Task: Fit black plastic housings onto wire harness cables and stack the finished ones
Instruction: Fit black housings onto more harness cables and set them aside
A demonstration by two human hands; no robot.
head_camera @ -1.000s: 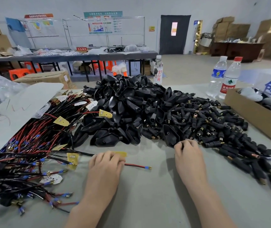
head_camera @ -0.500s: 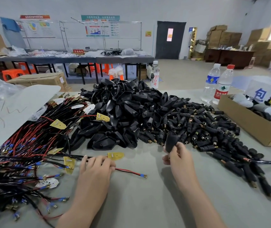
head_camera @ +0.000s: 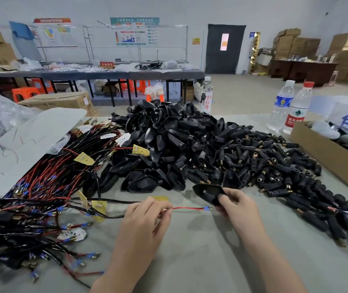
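Note:
My right hand [head_camera: 235, 205] grips a black plastic housing [head_camera: 208, 192] just above the table, its open mouth turned left. My left hand [head_camera: 145, 220] pinches a red wire [head_camera: 190, 208] of a harness cable; the wire's blue-sleeved terminal points at the housing, a short gap away. The cable's black lead runs left into a tangle of wire harnesses [head_camera: 33, 199] with yellow tags. A big heap of loose black housings [head_camera: 164, 144] lies behind both hands, and a spread of small black connectors [head_camera: 274, 166] lies to its right.
An open cardboard box [head_camera: 325, 157] sits at the right edge of the grey table [head_camera: 200, 250]. Two water bottles [head_camera: 289, 106] stand behind it, a third bottle [head_camera: 207, 96] behind the heap. A white board [head_camera: 20, 144] lies at the left.
My right hand lifted a housing out of the heap and brought it down toward me. My left hand turned from lying flat on the cable to pinching the red wire, aiming its end at the housing.

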